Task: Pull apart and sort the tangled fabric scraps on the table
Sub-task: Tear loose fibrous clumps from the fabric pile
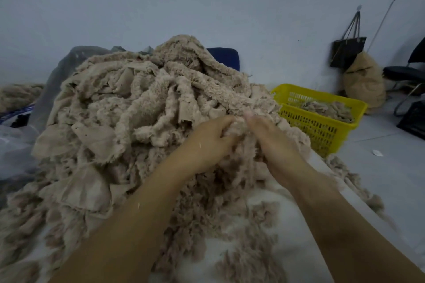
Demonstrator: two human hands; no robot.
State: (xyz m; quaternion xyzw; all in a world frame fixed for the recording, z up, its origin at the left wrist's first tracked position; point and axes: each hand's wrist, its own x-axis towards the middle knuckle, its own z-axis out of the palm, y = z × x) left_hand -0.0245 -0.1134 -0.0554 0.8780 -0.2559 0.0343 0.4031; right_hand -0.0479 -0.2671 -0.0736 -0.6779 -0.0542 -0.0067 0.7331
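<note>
A big heap of tangled beige fluffy fabric scraps (142,103) covers the white table (271,204). My left hand (207,142) is dug into the heap's near right side, its fingers closed on a clump of scraps. My right hand (269,138) grips the same clump just to the right, its thumb up and its fingers buried in the fabric. The two hands nearly touch. Loose strips and tufts lie on the table around my forearms.
A yellow plastic basket (322,131) with some scraps in it stands right of the heap. Behind it a tan sack (365,85) and a black bag (347,50) lean on the wall. A black chair (407,73) stands far right, and clear plastic sheeting (16,145) lies at the left.
</note>
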